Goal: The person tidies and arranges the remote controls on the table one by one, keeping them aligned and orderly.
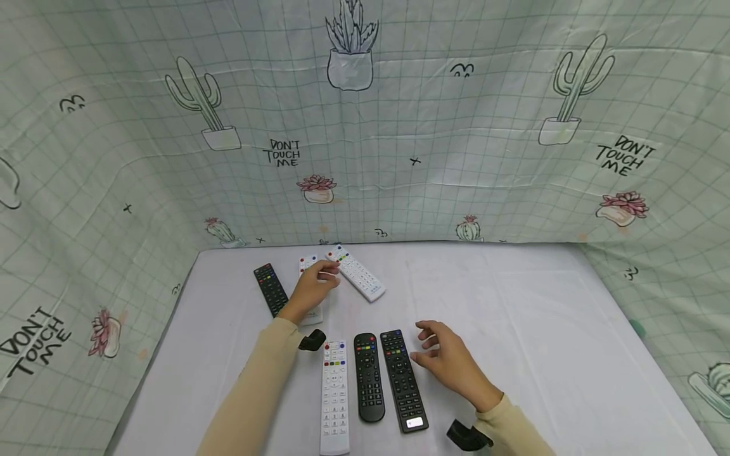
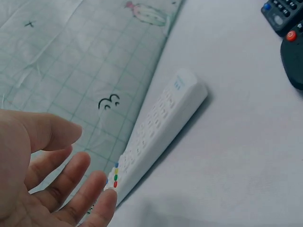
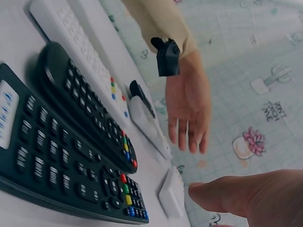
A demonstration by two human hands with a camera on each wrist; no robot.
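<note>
My left hand (image 1: 312, 288) hovers over the back of the table, fingers loosely bent and holding nothing. Just right of its fingertips, a white remote control (image 1: 360, 277) lies slanted; the left wrist view shows this remote (image 2: 156, 123) beside the fingers. Beneath the hand is a second white remote (image 1: 312, 316), partly hidden, with a black remote (image 1: 270, 286) to its left. My right hand (image 1: 450, 361), fingers relaxed and empty, is just right of a rectangular black remote (image 1: 403, 380). Beside that remote are a rounded black one (image 1: 369, 380) and a long white one (image 1: 334, 399).
A white cloth covers the table (image 1: 513, 304). Behind and at both sides hangs a gridded curtain (image 1: 388, 114) printed with cacti and lettering. Black wrist cameras sit below the left sleeve (image 1: 262, 373) and the right sleeve (image 1: 510, 427).
</note>
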